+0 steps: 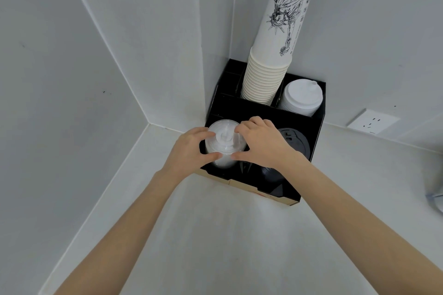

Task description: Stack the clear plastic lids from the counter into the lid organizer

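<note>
a black lid organizer (242,108) sits on the pale counter (215,235), pushed into the corner where two grey walls meet. the stack of clear lids (225,142) stands in the organizer's front left compartment, its top rising above the compartment's rim. both hands are closed around that stack. the left hand (189,151) cups its left side, thumb across the front of the stack and fingers curled round the far side. the right hand (260,142) grips the right side, thumb meeting the front near the left thumb and fingertips resting on the top lid's edge. between them the stack looks upright.

in the organizer's front right compartment, just beside the right hand, lies a stack of black lids (296,142), partly hidden by the wrist. behind the clear lids, in the organizer's back row, a tall stack of white paper cups (271,60) with a black line drawing stands upside down, and to its right is a stack of white lids (300,97). a white wall socket (372,121) is set in the wall to the right of the organizer.
</note>
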